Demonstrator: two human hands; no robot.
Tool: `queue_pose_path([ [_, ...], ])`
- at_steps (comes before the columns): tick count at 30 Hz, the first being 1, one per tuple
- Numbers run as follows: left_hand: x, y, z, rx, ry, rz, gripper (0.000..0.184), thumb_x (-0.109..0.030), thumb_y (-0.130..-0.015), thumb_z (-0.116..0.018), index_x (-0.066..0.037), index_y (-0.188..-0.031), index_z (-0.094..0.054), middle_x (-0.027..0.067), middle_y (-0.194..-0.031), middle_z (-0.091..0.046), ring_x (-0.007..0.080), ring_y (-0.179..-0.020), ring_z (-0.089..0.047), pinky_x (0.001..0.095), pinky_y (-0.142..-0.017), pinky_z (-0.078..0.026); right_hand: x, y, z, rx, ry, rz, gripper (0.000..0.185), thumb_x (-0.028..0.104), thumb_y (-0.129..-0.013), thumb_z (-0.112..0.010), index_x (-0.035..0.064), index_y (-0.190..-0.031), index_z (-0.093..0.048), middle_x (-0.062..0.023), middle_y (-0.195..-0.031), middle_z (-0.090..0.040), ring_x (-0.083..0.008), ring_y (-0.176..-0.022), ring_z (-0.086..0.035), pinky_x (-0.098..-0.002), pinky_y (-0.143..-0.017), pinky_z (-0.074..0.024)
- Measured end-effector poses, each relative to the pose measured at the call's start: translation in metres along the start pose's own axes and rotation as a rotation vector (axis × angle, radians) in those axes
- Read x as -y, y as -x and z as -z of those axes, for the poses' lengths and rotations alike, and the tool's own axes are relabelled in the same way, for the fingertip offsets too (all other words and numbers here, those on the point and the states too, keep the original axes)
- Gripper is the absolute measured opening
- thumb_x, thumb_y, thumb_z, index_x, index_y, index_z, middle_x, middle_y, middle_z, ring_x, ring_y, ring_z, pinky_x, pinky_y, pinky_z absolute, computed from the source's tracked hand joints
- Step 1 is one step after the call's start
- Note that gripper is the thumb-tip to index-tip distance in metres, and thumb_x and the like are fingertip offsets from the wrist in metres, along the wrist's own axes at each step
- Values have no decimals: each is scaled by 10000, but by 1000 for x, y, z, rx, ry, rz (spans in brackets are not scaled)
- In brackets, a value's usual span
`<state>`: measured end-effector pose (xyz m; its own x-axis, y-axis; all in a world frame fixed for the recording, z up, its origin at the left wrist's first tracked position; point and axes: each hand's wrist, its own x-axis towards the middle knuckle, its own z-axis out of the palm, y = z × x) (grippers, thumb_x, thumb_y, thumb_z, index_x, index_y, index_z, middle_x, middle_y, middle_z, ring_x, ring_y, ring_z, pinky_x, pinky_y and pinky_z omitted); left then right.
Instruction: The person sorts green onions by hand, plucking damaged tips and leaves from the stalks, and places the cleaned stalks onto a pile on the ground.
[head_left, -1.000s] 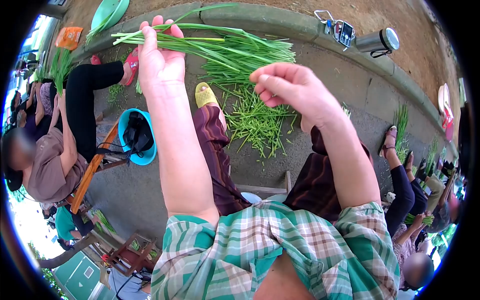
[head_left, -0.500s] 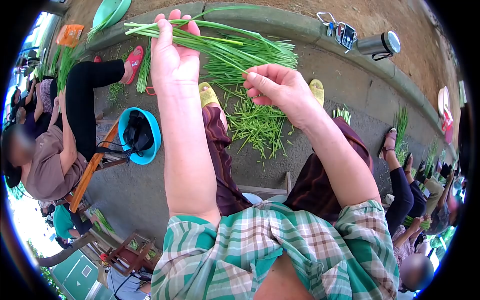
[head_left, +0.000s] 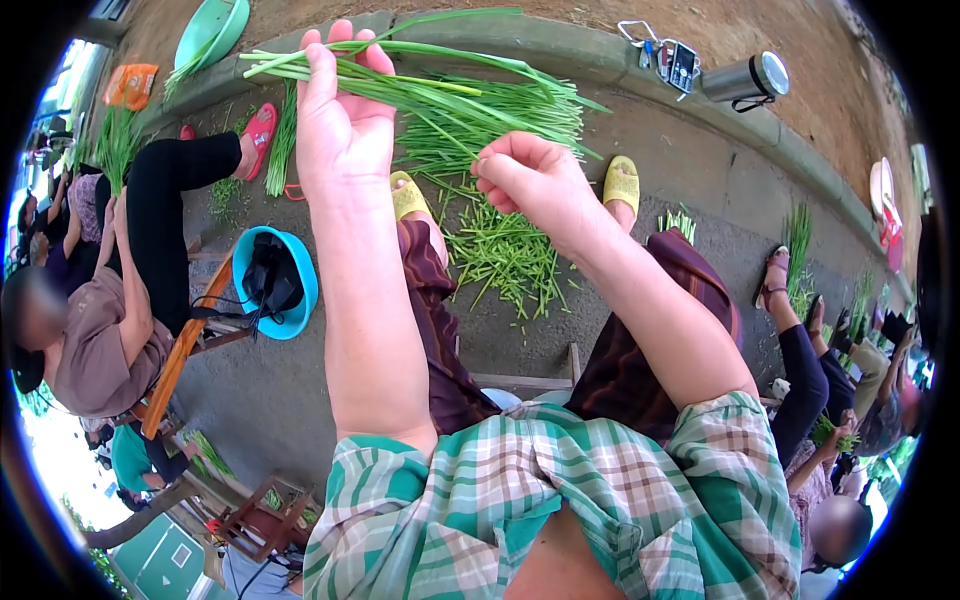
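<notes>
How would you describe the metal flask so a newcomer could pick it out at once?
Find the long concrete kerb arching across the top. Follow it rightward, past the pile of green stalks, to a small keypad phone. Just beyond is the flask: unlike the flat phone, it is a thick, silvery cylinder with a black strap.

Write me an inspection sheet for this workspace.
Surface: grey pavement, littered with short green pieces.
Job's things: loose bundle of green stalks in hand; larger pile on the ground.
Clutter: phone and steel flask by the curb; blue bucket holding something black.
Hands: left hand holds the bundle; right hand pinches a blade from it.
Cables: black cord or strap beside the bucket.
Surroundings: people on both sides, some holding stalks.
</notes>
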<state>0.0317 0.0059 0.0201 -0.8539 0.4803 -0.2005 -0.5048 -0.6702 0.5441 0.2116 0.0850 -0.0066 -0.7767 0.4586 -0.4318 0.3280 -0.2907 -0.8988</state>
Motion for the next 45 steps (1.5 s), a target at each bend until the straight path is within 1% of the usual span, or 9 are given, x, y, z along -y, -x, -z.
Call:
queue_pose_path([
  [3, 0, 2, -2, 10, 0, 6, 305, -150, -920, -632, -99, -1199, -521, 115, -1128, -620, 278, -993, -610, 394, -795, -568, 4, 1, -1, 2, -359, -215, 103, 161, -862, -603, 62, -876, -630, 13, -758, -607, -50, -628, -534, -203, -597, -452],
  [13, -19, -7, 8, 48, 88, -25, 283, -172, -942, -581, -106, -1209, -515, 111, -1191, -610, 291, -1097, -576, 414, -827, -567, -13, -1, 6, -129, -498, -159, 110, 174, -886, -608, 69, -908, -631, 16, -795, -619, -48, -679, -558, -212, -637, -473],
  [19, -32, -17, 20, -8, 114, -41, 270, -178, -955, -560, -105, -1209, -510, 117, -1193, -609, 290, -1075, -582, 421, -828, -570, -23, 3, -8, 210, -94, -168, 201, 132, -962, -582, -7, -1092, -648, -34, -873, -677, -66, -737, -595, -203, -682, -513],
  [22, -35, -19, 23, -23, 122, -34, 264, -182, -959, -554, -103, -1207, -510, 116, -1194, -609, 285, -1054, -585, 418, -827, -572, -31, 16, -15, 295, 427, 93, 166, 138, -893, -627, 63, -1017, -707, -61, -833, -683, -140, -708, -632, -280, -666, -528],
  [24, -36, -20, 25, -29, 123, -33, 263, -183, -959, -553, -104, -1207, -510, 116, -1192, -609, 282, -1048, -585, 416, -826, -572, -33, 31, -19, 295, 592, 244, 159, 186, -844, -654, 108, -960, -731, -71, -915, -685, -222, -843, -651, -368, -766, -520],
  [26, -37, -21, 26, -35, 126, -29, 262, -184, -960, -551, -105, -1207, -511, 115, -1190, -610, 280, -1042, -586, 413, -825, -573, -37, 39, -22, 327, 1120, 419, 175, 223, -827, -671, 118, -953, -733, -62, -1040, -667, -264, -1027, -601, -424, -877, -468],
  [27, -37, -22, 26, -47, 125, -29, 259, -190, -962, -548, -106, -1205, -511, 113, -1188, -610, 278, -1044, -584, 411, -826, -573, -39, 38, -23, 354, 1154, 391, 172, 252, -821, -679, 105, -898, -724, -56, -1085, -636, -249, -1114, -548, -442, -929, -423],
  [34, -42, -23, 26, -63, 150, -14, 252, -217, -979, -520, -120, -1211, -508, 100, -1188, -612, 272, -1053, -577, 398, -820, -576, -35, 31, -14, 315, 1007, 314, 207, 271, -837, -653, 67, -875, -653, -87, -990, -626, -279, -1034, -578, -439, -888, -450],
  [45, -45, -24, 27, -69, 171, -5, 224, -197, -984, -511, -91, -1181, -521, 114, -1186, -614, 286, -1099, -557, 395, -817, -576, -27, 10, 22, -85, 1203, 275, 256, 251, -880, -623, 21, -991, -646, -164, -953, -659, -353, -928, -636, -438, -827, -502],
])
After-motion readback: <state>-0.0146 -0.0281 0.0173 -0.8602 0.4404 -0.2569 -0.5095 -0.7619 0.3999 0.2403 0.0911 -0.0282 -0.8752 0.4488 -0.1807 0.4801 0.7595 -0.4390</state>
